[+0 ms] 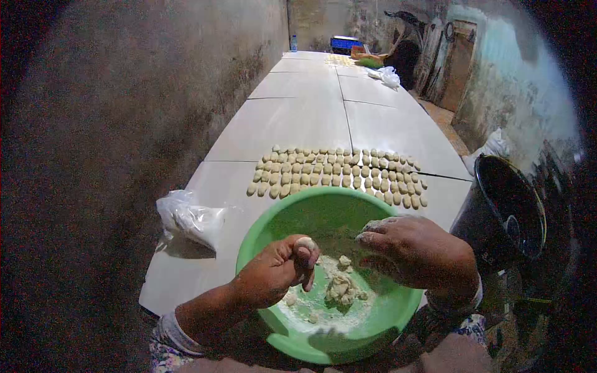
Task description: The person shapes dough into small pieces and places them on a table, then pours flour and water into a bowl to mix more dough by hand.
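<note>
The left hand (273,271) had its grip closed, thumb and curled fingers pinching a small piece of dough (305,243) above the green bowl (277,217); the curl of the fingers hid much of that piece. The right hand (426,252), floury at the fingertips, hung over the bowl's right side with its back to the camera. Its palm was turned away, so whether its grip held anything could not be told. Between the hands, a rough lump of dough (341,290) lay in the bowl among loose flour (336,322).

Just beyond, rows of shaped dough pieces (320,169) covered part of the table (292,118), the bowl's far rim cutting off some of the nearest ones. A clear plastic bag (189,219) sat to the left, its white contents perhaps flour, blurred by glare. At right, a black bucket (511,208) sank into shadow. Both forearms were cut off below by the frame.
</note>
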Demonstrator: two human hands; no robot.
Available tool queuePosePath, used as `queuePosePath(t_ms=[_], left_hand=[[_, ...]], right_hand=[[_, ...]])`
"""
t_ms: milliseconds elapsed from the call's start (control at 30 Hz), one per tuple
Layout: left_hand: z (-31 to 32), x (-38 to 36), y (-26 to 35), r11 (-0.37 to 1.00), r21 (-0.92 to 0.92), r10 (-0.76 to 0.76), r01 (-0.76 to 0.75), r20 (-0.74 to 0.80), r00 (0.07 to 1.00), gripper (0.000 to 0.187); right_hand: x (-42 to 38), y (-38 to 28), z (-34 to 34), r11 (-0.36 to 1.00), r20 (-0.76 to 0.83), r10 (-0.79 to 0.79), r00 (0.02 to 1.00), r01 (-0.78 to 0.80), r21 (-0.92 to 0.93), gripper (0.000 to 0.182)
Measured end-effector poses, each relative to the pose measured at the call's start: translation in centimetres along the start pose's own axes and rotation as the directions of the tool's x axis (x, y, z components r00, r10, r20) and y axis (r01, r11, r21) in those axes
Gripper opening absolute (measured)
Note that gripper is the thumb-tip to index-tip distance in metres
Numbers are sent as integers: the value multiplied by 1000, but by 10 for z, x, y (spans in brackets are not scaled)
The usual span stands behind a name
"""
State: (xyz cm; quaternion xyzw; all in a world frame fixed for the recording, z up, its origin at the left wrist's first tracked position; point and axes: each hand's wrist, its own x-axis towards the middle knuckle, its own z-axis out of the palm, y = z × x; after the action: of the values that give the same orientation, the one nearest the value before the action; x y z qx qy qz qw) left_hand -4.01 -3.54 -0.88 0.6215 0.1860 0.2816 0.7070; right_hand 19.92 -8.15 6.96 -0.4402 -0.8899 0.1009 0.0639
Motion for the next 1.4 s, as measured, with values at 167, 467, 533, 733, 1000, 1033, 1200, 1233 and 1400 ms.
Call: queuePosePath(t_ms=[167, 467, 533, 733, 1000, 1033, 1200, 1233, 1400], left_hand=[[1, 3, 0, 995, -102, -20, 15, -44, 999, 28], [4, 0, 0, 984, 78, -155, 159, -59, 986, 44], [5, -2, 1, 984, 119, -128, 136, -74, 989, 44], [5, -1, -3, 989, 124, -78, 86, -63, 995, 40], [2, 4, -5, 960, 245, -134, 133, -10, 991, 34], [3, 5, -7, 953, 266, -143, 143, -20, 990, 33], [7, 3, 0, 856, 502, -119, 121, -36, 992, 30], [7, 3, 1, 853, 510, -109, 109, -29, 994, 30], [-10, 4, -12, 841, 536, -19, 77, -113, 993, 37]], right_hand=[[0, 0, -1, 1000, -30, -15, 999, 15, 18, 21], [0, 0, 0, 1000, -8, -5, 1000, 5, -4, 22], [0, 3, 2, 1000, -12, -17, 1000, 17, 0, 23], [-3, 4, 5, 999, -101, -53, 993, 54, 4, 20], [13, 22, 24, 989, -26, -96, 995, 99, 112, 18], [16, 24, 29, 988, -33, -104, 994, 107, 108, 18], [29, 20, 55, 989, 132, -6, 991, -14, 149, 23], [31, 18, 59, 990, 122, -2, 992, -15, 139, 23], [19, 10, 80, 985, 123, 33, 992, -53, 166, 25]])
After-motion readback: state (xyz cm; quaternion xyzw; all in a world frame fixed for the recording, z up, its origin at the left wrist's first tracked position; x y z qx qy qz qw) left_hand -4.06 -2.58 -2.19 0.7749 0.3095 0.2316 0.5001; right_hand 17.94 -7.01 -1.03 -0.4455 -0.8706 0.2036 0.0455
